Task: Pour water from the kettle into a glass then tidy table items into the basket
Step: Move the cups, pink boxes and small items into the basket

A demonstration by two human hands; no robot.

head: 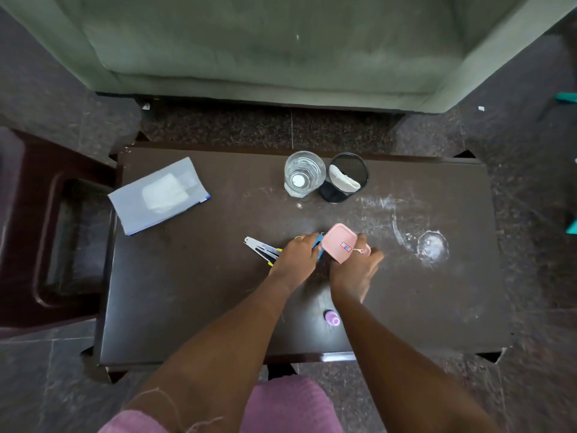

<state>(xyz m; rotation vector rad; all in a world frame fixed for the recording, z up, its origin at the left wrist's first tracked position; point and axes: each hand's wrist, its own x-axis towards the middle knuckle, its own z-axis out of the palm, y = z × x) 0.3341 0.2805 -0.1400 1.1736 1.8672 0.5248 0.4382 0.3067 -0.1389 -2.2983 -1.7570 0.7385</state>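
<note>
1. Nearest the person, a small purple bottle (331,317) stands on the table (187,307) between the forearms, not yet gathered.
2. At mid-table the left hand (296,254) is clenched around a blue-handled tool (318,245), apparently to carry it; beside it, yellow-handled metal tools (262,248) lie flat with their blades pointing left.
3. The right hand (356,270) is grasping a pink container (338,246), tilted toward the left hand; both hands meet here, likely collecting several items in one trip.
4. To the right, white residue and a wet ring (432,246) mark the tabletop.
5. At far left a pale pouch (159,195) overhangs the table's edge.
6. At the far edge the glass (304,173) holds water, so pouring looks done; touching it on the right is the black mesh basket (345,178), holding something white. No kettle is in view.
</note>
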